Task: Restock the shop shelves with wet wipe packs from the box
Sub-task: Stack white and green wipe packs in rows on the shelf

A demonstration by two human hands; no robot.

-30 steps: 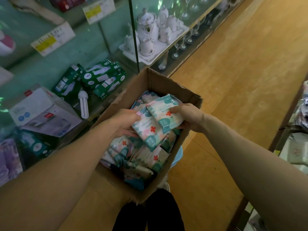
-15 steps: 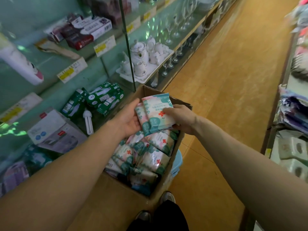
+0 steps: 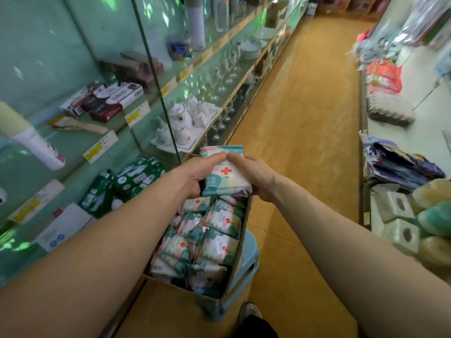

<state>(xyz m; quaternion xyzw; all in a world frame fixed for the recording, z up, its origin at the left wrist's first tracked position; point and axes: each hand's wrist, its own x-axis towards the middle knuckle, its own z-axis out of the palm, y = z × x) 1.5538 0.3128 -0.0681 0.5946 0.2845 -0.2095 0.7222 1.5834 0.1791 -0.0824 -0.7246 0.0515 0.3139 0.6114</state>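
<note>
A small stack of wet wipe packs (image 3: 225,175), white and teal with a red cross, is held above the cardboard box (image 3: 240,245). My left hand (image 3: 197,175) grips the stack from the left and my right hand (image 3: 253,174) grips it from the right, thumbs meeting on top. The box below is full of several more packs (image 3: 207,240) and stands on a light blue plastic stool (image 3: 249,262).
Glass shelves (image 3: 156,98) on the left carry a tea set (image 3: 185,120), wine glasses, green boxes (image 3: 127,179) and price labels. A shelf (image 3: 400,132) on the right holds sponges (image 3: 434,215) and packaged goods. The yellow floor aisle (image 3: 305,118) runs ahead. My shoe (image 3: 250,311) is below the box.
Both hands have lifted the stack of packs up out of the box, and my view has tilted up toward the aisle.
</note>
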